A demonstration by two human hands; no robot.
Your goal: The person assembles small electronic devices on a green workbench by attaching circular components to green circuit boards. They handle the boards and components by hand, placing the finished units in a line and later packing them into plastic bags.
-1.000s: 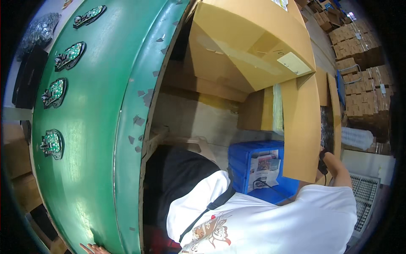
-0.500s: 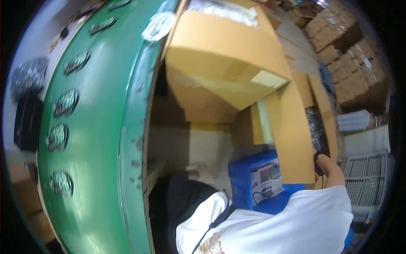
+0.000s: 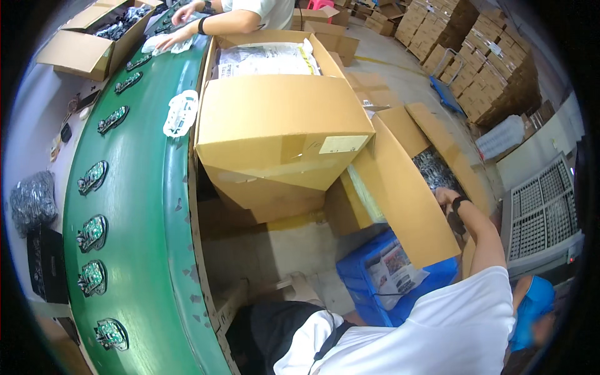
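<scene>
My right hand point(image 3: 445, 197) reaches over the flap of an open carton point(image 3: 409, 194) on the right, a dark band on its wrist. Inside lie many dark, shiny parts point(image 3: 434, 167), and the hand is at their near edge. Its fingers are partly hidden, so I cannot tell whether they hold anything. A dark shape point(image 3: 457, 222) shows just below the wrist, too unclear to name. My left hand is out of view. On my left, a green conveyor belt point(image 3: 140, 250) carries several small black assemblies with green circuit boards point(image 3: 92, 232).
A large closed-sided carton point(image 3: 281, 112) stands beside the belt, a white plastic tray point(image 3: 181, 114) near it. Below is a blue crate point(image 3: 356, 275) with printed paper. A co-worker's hands point(image 3: 178, 28) work at the far belt; another person in a blue cap point(image 3: 536, 300) is at lower right.
My view has swung, bringing the co-worker at the far belt and the blue cap into sight. My right hand has moved farther in over the dark parts.
</scene>
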